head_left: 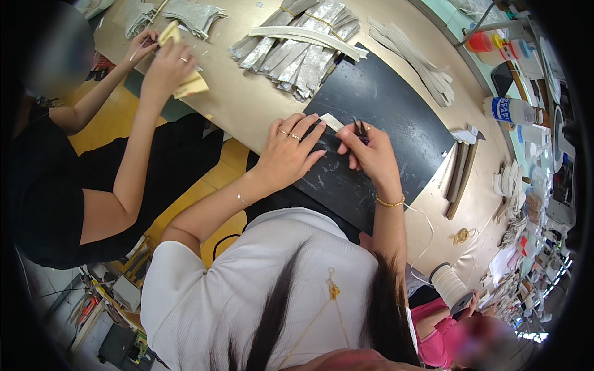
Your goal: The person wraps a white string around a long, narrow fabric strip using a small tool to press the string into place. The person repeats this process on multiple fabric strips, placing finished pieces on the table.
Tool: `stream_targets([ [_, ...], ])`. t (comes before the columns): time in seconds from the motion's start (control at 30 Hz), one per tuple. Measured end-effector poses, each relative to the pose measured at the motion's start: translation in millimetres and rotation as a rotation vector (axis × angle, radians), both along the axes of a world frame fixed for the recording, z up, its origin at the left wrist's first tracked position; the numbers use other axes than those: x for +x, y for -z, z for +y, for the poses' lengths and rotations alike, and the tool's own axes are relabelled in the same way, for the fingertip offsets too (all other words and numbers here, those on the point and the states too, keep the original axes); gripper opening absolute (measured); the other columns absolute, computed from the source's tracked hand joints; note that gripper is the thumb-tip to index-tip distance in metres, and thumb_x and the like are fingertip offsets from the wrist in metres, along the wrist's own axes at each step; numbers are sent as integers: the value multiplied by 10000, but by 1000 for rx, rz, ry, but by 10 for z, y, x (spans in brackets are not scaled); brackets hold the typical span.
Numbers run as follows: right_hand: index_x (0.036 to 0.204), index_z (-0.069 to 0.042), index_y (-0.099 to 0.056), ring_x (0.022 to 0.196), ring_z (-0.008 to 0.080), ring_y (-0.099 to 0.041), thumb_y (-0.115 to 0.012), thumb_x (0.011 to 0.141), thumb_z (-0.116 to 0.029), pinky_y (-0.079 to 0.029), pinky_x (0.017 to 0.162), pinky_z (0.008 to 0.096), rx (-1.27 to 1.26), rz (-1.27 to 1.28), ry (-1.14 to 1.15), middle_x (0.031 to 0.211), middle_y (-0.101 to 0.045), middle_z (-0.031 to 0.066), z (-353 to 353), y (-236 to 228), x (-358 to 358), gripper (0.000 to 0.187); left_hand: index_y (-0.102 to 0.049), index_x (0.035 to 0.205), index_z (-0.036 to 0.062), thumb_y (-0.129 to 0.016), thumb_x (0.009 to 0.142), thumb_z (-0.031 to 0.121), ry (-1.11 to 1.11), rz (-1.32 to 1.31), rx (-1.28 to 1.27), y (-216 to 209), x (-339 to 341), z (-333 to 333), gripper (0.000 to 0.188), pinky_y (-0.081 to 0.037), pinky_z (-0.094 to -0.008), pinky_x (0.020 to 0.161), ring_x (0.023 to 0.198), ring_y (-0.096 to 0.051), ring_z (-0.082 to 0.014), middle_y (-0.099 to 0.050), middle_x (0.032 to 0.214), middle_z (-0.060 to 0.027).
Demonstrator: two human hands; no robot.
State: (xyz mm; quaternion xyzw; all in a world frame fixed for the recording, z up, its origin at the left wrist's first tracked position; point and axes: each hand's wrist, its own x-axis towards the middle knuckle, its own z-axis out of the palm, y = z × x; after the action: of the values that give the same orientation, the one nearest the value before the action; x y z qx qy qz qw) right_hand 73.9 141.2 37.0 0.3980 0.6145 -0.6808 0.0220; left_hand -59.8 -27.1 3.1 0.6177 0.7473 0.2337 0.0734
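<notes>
on the black mat (396,117), left hand (288,154) flat beside the white strip (331,120); right hand (370,154) pinches scissors (360,130).

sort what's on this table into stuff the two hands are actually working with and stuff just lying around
In use: left hand, right hand, thin dark tool, pale strip, black mat.

Lying about: silver strip bundles, white strips, plastic bottle, wooden sticks.
</notes>
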Motion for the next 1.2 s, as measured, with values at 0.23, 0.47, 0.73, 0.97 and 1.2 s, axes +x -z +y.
stream_targets([
  [0.23, 976, -12, -719, 500, 61, -582, -678, 971, -241, -429, 444, 220, 169, -143, -55, 688, -684, 21, 5, 54, -133, 233, -568, 1372, 49, -744, 893, 307, -4, 75, -35, 56, 41, -11, 572, -332, -488, 1051, 1311, -442, -311, -506, 1428, -122],
  [0.47, 969, 7, -711, 498, 69, -586, -658, 972, -222, -454, 447, 226, 135, -161, 10, 687, -682, 28, 25, 60, -139, 235, -552, 1391, 51, -747, 884, 296, -16, 52, -25, 75, 52, -13, 596, -322, -492, 1050, 1325, -436, -306, -509, 1423, -119],
  [0.73, 917, 24, -716, 519, 121, -662, -623, 937, -225, -527, 482, 258, 138, -169, 23, 677, -702, 64, 50, 74, -149, 267, -538, 1406, 41, -741, 883, 285, 22, 60, -14, 95, 69, 54, 612, -306, -500, 1040, 1332, -426, -285, -518, 1420, -99],
  [0.97, 890, 33, -703, 522, 126, -666, -618, 937, -218, -541, 491, 268, 120, -172, 23, 673, -699, 69, 68, 70, -144, 269, -549, 1395, 61, -744, 879, 306, 19, 71, -23, 120, 58, 78, 603, -303, -501, 1026, 1317, -427, -281, -512, 1409, -84],
  [1.2, 902, 9, -700, 493, 85, -604, -656, 918, -196, -478, 447, 229, 82, -165, 45, 669, -673, 40, 68, 77, -135, 210, -555, 1378, 57, -755, 864, 302, 31, 59, -10, 140, 39, 85, 603, -310, -499, 1006, 1303, -429, -279, -505, 1415, -78],
])
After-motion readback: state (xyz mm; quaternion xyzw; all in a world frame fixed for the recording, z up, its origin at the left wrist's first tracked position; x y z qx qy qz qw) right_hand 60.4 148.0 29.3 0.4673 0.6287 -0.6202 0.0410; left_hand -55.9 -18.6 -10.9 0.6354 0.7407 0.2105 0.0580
